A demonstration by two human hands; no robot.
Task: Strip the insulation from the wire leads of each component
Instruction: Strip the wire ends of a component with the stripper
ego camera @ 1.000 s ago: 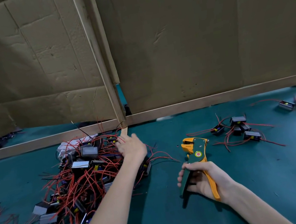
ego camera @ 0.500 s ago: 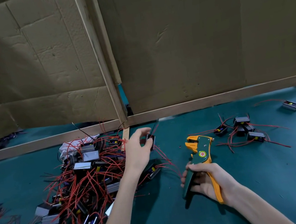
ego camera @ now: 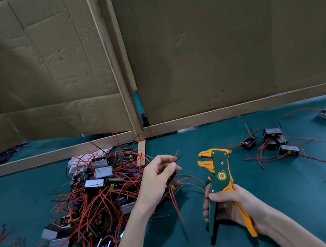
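The left hand (ego camera: 156,180) hides most of the component (ego camera: 173,175) it holds; the right hand (ego camera: 232,204) covers part of the stripper (ego camera: 218,166).

Teal work surface (ego camera: 297,198), creased left cardboard panel (ego camera: 42,67) and right cardboard panel (ego camera: 219,39) standing upright behind it, wooden post (ego camera: 109,57) between them, wooden batten (ego camera: 240,108) along the base, white cloth (ego camera: 75,164) near the post's foot.

Pile (ego camera: 97,197) left of stripper (ego camera: 221,164), smaller cluster (ego camera: 274,142) right, perhaps cloth (ego camera: 76,161) behind pile.

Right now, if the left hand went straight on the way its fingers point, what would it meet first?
Probably the orange head of the wire stripper in the right hand. The left hand, pinching wire leads, points toward it; depth unclear.
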